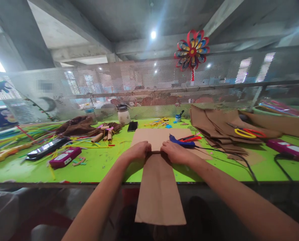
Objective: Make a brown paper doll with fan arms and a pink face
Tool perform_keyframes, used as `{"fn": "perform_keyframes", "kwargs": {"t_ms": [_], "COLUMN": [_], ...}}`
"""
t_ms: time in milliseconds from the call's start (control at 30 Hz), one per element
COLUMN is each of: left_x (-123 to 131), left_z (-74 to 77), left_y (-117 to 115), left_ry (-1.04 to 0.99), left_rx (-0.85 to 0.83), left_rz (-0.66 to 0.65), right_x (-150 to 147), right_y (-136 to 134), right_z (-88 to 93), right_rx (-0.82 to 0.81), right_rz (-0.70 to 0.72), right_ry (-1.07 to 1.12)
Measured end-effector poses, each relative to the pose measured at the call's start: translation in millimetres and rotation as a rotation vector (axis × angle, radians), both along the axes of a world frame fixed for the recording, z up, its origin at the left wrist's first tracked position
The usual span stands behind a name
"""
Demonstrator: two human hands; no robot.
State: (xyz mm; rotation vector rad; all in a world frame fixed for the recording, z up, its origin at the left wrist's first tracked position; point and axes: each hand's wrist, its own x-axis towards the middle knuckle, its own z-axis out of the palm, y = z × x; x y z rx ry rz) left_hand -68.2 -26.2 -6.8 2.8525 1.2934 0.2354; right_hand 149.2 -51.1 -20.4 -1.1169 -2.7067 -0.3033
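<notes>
A long strip of brown paper (pixel 161 187) runs toward me, with its near end hanging past the table edge. My left hand (pixel 138 150) has its fingers curled down on the left side of the strip's far end. On the right side my right hand (pixel 176 153) pinches the same end. Between the hands the paper forms a narrow dark edge, folded or rolled; I cannot tell which. Beneath lies a flat sheet of tan cardboard (pixel 153 134). A blue glue gun (pixel 182 143) rests just beyond my right hand, beside red-handled pliers or scissors (pixel 192 138).
Stacked brown paper (pixel 215 129) lies right, with yellow-and-red-handled scissors (pixel 246 133) on top. Purple devices (pixel 65 158) sit at both sides. A phone (pixel 132 126), a jar (pixel 123 115) and a blue paint pot (pixel 178 117) stand behind. A black cable (pixel 227 152) trails right.
</notes>
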Motion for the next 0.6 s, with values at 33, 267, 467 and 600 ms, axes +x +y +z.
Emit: {"fn": "perform_keyframes", "kwargs": {"t_ms": [33,267,467,600], "left_x": [0,0,5,10], "left_z": [0.4,4.5,15.5,20.6], "left_y": [0,-3,-9,-7], "left_ry": [-0.005,-0.023,-0.158,-0.27], "left_rx": [-0.002,0.0,-0.07,-0.231], "left_rz": [0.006,0.017,0.02,-0.012], "right_x": [-1,-2,-5,-10], "right_y": [0,2,5,-2], "right_z": [-0.4,2.8,3.3,7.3], "right_rx": [0.007,-0.047,0.003,0.154], "right_rz": [-0.007,-0.002,-0.009,0.039], "right_ry": [0.006,0.099,0.125,0.123]}}
